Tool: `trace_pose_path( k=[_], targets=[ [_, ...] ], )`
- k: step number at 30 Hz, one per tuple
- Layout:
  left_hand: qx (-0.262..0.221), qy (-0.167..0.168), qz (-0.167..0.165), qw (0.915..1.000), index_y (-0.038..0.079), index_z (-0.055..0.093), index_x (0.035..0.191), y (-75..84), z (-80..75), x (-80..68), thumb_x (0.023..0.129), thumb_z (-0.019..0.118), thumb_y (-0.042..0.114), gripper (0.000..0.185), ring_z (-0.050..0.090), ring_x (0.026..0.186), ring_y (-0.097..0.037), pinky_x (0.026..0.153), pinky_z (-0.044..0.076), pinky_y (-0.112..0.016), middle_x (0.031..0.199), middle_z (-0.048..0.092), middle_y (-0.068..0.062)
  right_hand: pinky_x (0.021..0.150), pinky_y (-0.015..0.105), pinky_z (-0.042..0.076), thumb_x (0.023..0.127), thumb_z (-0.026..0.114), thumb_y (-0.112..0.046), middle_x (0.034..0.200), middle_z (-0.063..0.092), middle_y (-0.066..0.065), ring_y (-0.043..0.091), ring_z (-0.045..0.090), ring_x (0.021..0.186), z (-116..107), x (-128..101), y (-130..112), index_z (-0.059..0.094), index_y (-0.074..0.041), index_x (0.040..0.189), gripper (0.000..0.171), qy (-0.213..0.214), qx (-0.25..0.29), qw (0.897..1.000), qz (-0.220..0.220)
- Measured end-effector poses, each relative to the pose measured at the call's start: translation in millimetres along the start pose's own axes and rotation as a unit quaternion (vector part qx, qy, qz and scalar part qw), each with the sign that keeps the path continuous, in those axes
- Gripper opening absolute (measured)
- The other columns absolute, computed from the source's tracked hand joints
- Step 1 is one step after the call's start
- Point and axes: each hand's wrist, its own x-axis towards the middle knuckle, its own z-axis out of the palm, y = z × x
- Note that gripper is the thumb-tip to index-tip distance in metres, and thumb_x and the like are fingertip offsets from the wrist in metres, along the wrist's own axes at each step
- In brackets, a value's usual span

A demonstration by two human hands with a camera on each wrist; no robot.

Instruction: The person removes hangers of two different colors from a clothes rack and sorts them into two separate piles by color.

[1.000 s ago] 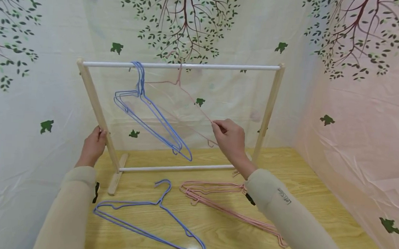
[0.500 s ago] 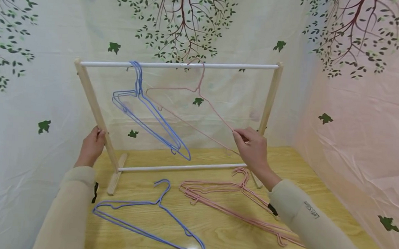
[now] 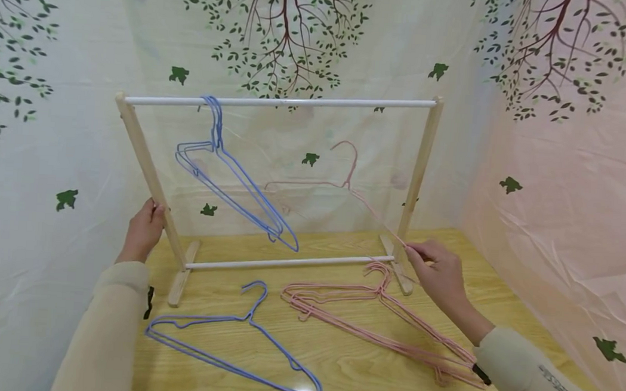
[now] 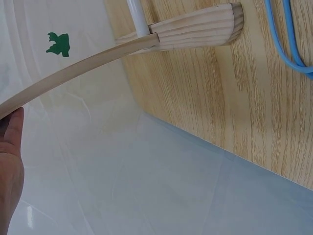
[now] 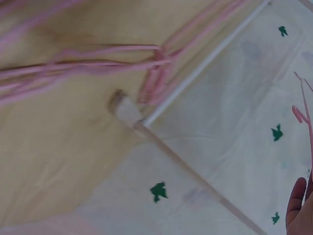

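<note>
My right hand (image 3: 439, 275) pinches the right shoulder of a pink wire hanger (image 3: 350, 183), whose hook stands free below the top bar of the rack. In the right wrist view that hand (image 5: 299, 210) shows at the right edge beside the pink hanger (image 5: 307, 115). With curled fingers my left hand (image 3: 144, 230) grips the left wooden post (image 3: 145, 161) of the clothes rack. Several blue hangers (image 3: 217, 136) hang from the white top bar (image 3: 297, 102) near its left end.
Below the rack, blue hangers (image 3: 252, 317) lie stacked on the wood-grain table (image 3: 217, 357). To their right lies a pile of pink hangers (image 3: 379, 292), close under my right forearm. The rack's lower bar (image 3: 287, 263) and feet stand behind them. Patterned sheets (image 3: 549, 204) enclose the table.
The pink hanger has come off the top bar, its hook now below it. My right hand has moved right and down with the hanger. My left hand stays on the post.
</note>
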Motion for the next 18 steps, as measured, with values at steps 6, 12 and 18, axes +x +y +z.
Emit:
trace_pose_path(
  k=[6,12,18],
  targets=[
    [-0.007,-0.003,-0.013,0.9999,-0.002,0.037,0.143,0.4,0.1,-0.1,0.11,0.025,0.033,0.049,0.053,0.111,-0.05,0.097,0.041,-0.063,0.126,0.052,-0.036,0.061,0.01,0.048,0.084,0.074,0.006,0.077,0.068,-0.002,0.002,0.059,0.067,-21.5,-38.1,16.5,0.078,-0.004,0.091,0.013,-0.049,-0.008,0.999,0.019],
    [0.003,0.0,-0.001,1.0,-0.003,0.036,0.143,0.0,0.5,-0.4,0.11,0.026,0.03,0.048,0.054,0.108,-0.049,0.093,0.043,-0.061,0.123,0.053,-0.037,0.061,0.013,0.049,0.083,0.074,0.009,0.076,0.068,-0.005,0.004,0.06,0.067,-40.3,-66.7,21.3,0.078,-0.006,0.091,0.017,-0.076,0.011,0.996,0.04],
    [0.012,0.004,0.009,0.9999,-0.004,0.036,0.143,-0.6,0.4,-0.8,0.11,0.026,0.028,0.047,0.055,0.105,-0.049,0.091,0.043,-0.061,0.12,0.054,-0.037,0.063,0.016,0.052,0.086,0.072,0.006,0.077,0.065,-0.012,0.006,0.061,0.068,-54.9,-87.0,24.2,0.077,-0.006,0.092,0.014,-0.117,0.021,0.99,0.077]
  ],
)
